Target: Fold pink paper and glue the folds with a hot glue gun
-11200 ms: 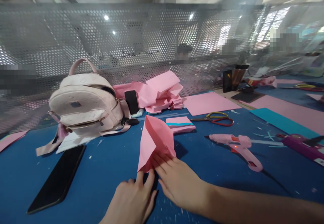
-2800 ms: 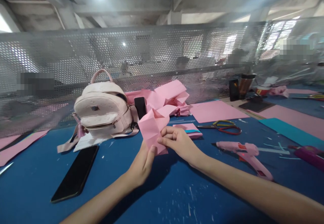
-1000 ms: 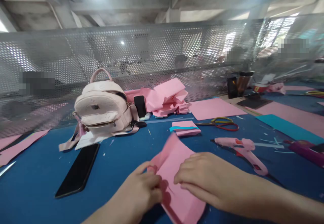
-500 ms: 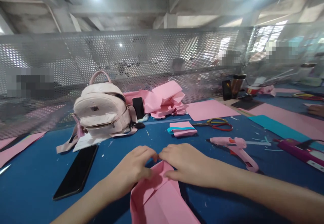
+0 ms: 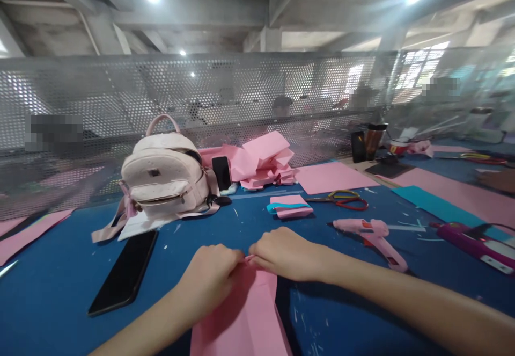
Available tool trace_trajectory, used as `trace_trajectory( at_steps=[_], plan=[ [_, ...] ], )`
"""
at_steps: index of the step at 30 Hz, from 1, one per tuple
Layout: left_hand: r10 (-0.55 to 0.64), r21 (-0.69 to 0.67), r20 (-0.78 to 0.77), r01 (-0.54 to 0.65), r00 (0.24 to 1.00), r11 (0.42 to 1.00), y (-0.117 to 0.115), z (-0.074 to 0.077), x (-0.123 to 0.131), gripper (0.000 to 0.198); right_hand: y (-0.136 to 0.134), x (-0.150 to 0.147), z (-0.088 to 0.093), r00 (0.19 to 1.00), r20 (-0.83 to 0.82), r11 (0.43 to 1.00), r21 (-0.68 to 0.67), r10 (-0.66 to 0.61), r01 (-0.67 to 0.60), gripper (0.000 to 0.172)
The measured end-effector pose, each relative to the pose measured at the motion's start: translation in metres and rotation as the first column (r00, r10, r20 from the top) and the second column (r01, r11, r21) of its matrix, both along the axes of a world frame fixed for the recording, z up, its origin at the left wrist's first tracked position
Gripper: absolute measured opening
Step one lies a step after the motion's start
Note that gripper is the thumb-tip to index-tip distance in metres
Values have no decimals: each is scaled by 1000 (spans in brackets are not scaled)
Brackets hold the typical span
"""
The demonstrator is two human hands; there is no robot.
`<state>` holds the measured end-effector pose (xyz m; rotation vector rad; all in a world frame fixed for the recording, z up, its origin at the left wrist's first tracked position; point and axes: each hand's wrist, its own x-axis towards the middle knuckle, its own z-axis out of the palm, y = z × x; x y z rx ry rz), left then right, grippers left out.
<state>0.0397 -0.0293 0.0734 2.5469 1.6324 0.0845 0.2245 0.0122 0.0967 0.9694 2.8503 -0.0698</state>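
A folded piece of pink paper [image 5: 249,318] runs from the bottom edge of the view up to both of my hands. My left hand [image 5: 215,273] is closed on its far left edge, fingers curled under. Beside it, my right hand [image 5: 285,254] pinches the far edge near the middle, the knuckles of the two hands almost touching. The fingertips and the paper directly beneath them are hidden. Beyond the hands lies a small pink folded packet [image 5: 292,208] with a blue strip around it.
On the blue table are a pink glue gun [image 5: 372,232], scissors [image 5: 341,199], a black phone [image 5: 124,273], a white backpack [image 5: 164,168] and a crumpled pink paper pile [image 5: 265,157]. A purple tool [image 5: 475,243] lies at the right. A perforated metal screen [image 5: 241,87] closes off the back.
My fingers have closed down on the paper's far edge, which stood open like a fold before. The paper's near part has shifted left.
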Motion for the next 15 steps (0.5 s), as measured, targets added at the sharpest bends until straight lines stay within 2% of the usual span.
trace_trajectory(
  at_steps=[6, 15],
  plan=[
    [-30, 29, -104, 33, 994, 999, -3, -3, 2, 29, -2, -6, -6, 1000, 10, 999, 30, 25, -26, 27],
    [-25, 11, -203, 28, 979, 1000, -13, 15, -2, 31, -3, 4, -2, 998, 17, 994, 87, 58, -60, 18]
  ],
)
